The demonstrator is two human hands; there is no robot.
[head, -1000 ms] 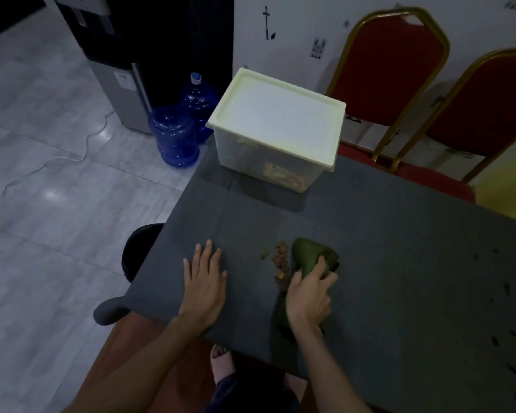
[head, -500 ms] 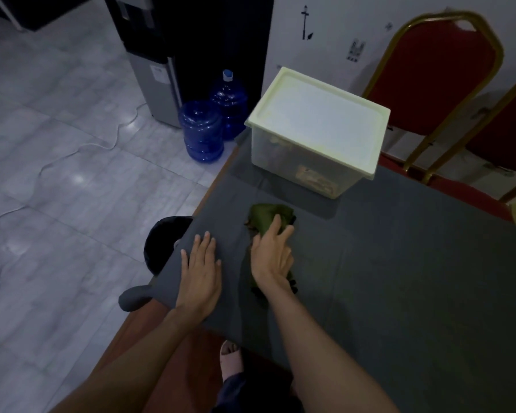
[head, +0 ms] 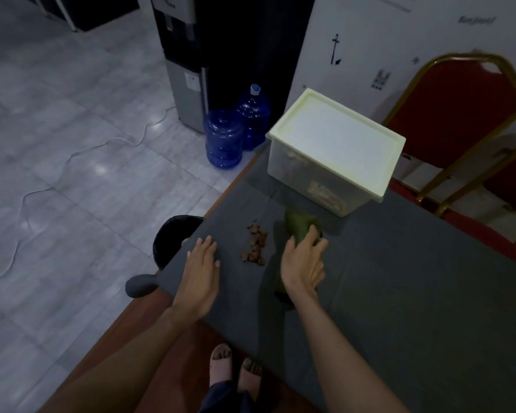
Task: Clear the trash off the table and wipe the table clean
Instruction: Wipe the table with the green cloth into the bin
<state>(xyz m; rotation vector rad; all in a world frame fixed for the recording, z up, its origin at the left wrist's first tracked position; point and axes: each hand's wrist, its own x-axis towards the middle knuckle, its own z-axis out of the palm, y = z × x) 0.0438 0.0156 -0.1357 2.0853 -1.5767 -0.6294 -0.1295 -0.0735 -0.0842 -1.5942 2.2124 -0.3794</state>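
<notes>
- Two feet in sandals (head: 221, 363) show below the near edge of the worktop (head: 414, 308), which is covered in dark grey.
- The left hand (head: 201, 272) lies flat on the worktop close to its left edge, its fingers straight, released and holding nothing.
- The right hand (head: 303, 263) rests on top of a green cloth (head: 298, 225). Its fingers are bent over the bunched cloth and grasp it against the worktop. Part of the cloth sticks out past the fingertips and part trails under the wrist.
- A small heap of brown crumbs (head: 255, 245) lies on the worktop between the two hands, just left of the cloth.
- A black bin (head: 173, 236) stands on the floor against the left edge, near the left hand.
- A clear plastic box (head: 298, 171) with a pale lid sits at the far left corner of the worktop, just beyond the cloth.
- Two blue water bottles (head: 224, 138) stand on the floor past that corner, and a red chair (head: 459, 108) stands behind the far edge.
</notes>
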